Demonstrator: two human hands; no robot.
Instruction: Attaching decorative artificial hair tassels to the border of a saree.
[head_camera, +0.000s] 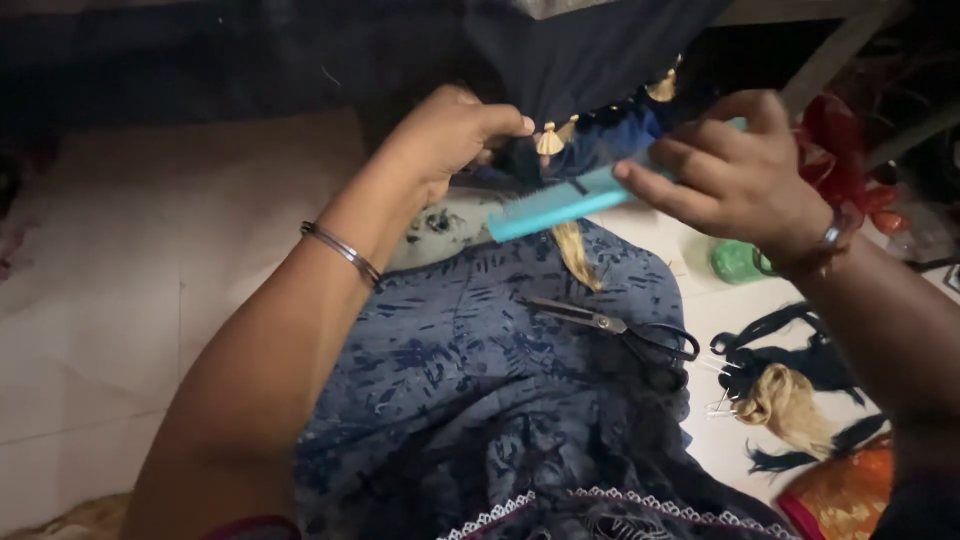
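Head view: the left hand (455, 135) pinches the dark cloth edge (560, 60) by a gold tassel (549, 141), while the right hand (735, 175) grips a turquoise comb (560, 205) just below it — best to keep the cloth taut and comb in short strokes; scissors (615, 328) rest on the lap

The left hand (450, 135) is curled into a pinching fist, its forearm reaching up from the lower left. The right hand (735, 170) pinches too, fingers (660, 190) bent, wrist entering from the right.
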